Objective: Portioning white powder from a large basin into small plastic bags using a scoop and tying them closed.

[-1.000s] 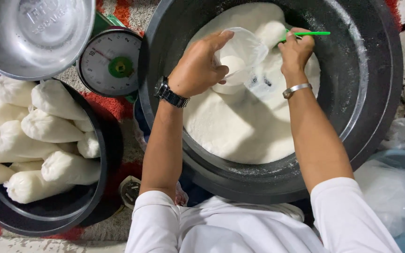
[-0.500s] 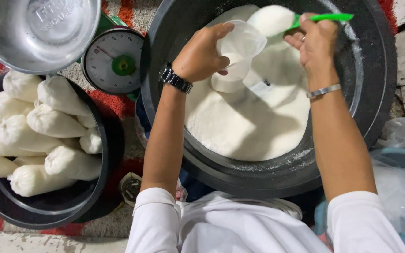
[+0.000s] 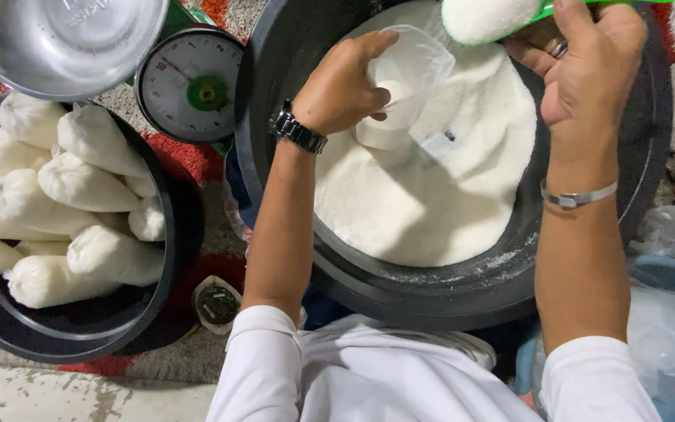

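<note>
Head view, looking straight down, read from left to right. At far left a dark basin holds a heap of filled white bags, each a plump tapered packet lying on its side; stacked this way they stay together and off the red-and-grey mat. Above them sits a steel bowl, apparently the pan of the round dial scale just beside it, whose face is turned upward so that it can be read from above. Near the basin's lower right edge lies a small dark object, too unclear to identify.

Centre: a large black tub contains a broad bed of white granular powder, fine, matte and heaped unevenly. The left hand, wearing a dark wristwatch, has its fingers curled around the mouth of a clear plastic bag, pinching the rim so that the opening stays wide and faces up; the bag's partly filled bottom rests on the powder, which supports its weight. The bag is thin and translucent, with white contents showing through its lower part.

Right: the right hand, with a ring and a metal bracelet at the wrist, is clenched on the handle of a green scoop, raised just beside and above the bag's mouth and heaped with the same white powder. At far right lie loose clear plastic sheets.
</note>
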